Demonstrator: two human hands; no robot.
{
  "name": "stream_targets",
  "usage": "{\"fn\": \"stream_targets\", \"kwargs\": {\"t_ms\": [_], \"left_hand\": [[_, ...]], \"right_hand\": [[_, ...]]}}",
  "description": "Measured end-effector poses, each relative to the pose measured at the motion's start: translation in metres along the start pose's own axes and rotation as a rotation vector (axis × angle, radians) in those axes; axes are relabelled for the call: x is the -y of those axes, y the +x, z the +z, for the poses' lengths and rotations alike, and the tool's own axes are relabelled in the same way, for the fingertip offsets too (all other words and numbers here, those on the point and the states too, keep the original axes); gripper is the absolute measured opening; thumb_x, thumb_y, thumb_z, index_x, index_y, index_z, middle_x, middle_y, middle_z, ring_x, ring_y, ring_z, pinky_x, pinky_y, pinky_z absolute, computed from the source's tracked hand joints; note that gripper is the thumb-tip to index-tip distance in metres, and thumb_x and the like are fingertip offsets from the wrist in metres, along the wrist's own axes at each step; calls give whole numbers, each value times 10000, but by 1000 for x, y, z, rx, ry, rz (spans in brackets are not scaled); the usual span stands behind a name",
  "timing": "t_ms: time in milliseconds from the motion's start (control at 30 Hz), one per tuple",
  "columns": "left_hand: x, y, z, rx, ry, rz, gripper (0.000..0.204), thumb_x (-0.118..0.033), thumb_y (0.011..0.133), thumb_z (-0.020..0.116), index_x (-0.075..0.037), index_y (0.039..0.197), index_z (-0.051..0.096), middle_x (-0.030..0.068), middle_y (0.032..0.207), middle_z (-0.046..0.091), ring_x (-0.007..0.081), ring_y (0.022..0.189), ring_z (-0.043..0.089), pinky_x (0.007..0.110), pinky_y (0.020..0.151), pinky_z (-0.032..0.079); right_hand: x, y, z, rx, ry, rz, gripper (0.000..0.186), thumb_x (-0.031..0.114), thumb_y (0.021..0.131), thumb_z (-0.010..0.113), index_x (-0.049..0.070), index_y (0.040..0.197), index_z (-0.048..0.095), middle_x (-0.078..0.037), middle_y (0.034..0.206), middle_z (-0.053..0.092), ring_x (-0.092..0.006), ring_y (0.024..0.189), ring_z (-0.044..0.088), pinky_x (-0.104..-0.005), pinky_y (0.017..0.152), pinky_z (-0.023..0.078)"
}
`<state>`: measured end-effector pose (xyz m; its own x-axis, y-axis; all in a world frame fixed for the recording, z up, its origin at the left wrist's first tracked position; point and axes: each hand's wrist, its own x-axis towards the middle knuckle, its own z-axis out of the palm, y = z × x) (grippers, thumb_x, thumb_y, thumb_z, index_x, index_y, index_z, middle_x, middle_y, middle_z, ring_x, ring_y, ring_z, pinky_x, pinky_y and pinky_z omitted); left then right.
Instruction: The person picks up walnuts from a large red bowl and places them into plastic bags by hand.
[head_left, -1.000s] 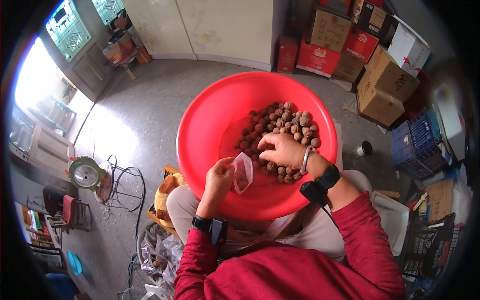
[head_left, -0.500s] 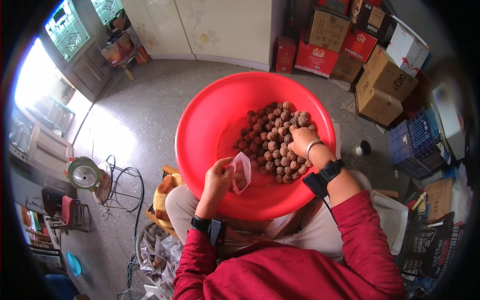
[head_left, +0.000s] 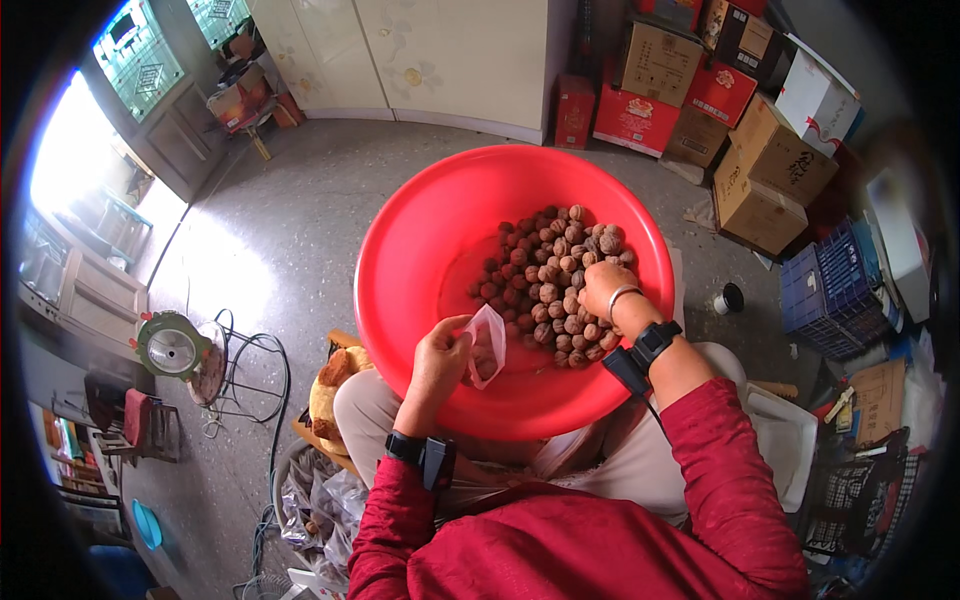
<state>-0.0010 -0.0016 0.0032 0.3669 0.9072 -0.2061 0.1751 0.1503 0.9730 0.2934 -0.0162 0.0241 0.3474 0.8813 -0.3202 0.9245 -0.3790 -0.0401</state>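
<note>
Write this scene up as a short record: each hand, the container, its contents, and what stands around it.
Left hand: the left hand grips a translucent plastic bag by its edge, mouth open; its contents are unclear
Right hand: the right hand is among the walnuts; whether it holds one is hidden
Container: round red plastic basin, in front of the person
Contents: unshelled walnuts, mostly in the basin's right part
Surroundings: stacked cardboard cartons at upper right, blue plastic crate at right, turquoise bowl at lower left

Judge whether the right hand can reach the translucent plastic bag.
Probably yes: the left hand holds the bag over the round red plastic basin, with only ridged brown walnuts between bag and right hand.
</note>
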Motion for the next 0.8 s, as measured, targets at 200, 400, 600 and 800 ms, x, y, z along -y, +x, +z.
{"fn": "stream_targets", "kwargs": {"t_ms": [200,400,600,800], "left_hand": [[3,2,0,-17,27,6,290,-88,900,561,-1,1170,620,36,682,585,101,526,562,259,463,478],[4,2,0,-17,16,9,296,-90,898,561,-2,1174,619,38,683,586,104,528,565,259,464,481],[2,2,-1,-4,15,-8,300,-94,906,560,-7,1188,609,43,693,591,116,523,576,267,452,490],[-1,1,1,-9,-6,-31,296,-97,912,562,-9,1191,606,53,726,616,116,545,586,261,471,491]], "right_hand": [[-3,-5,-7,-165,222,-96,278,180,800,655,32,1032,612,-197,979,673,-371,950,646,-427,845,521],[-3,-4,-9,-193,580,-373,294,52,767,645,45,1060,624,-189,1032,661,-329,987,638,-388,845,511],[10,-10,-15,-64,753,-423,289,78,759,675,27,1042,651,-158,958,684,-248,894,660,-349,794,521],[24,-33,-25,151,1014,-539,202,120,857,674,3,1020,649,-39,867,669,-100,798,629,-256,729,517]]}}
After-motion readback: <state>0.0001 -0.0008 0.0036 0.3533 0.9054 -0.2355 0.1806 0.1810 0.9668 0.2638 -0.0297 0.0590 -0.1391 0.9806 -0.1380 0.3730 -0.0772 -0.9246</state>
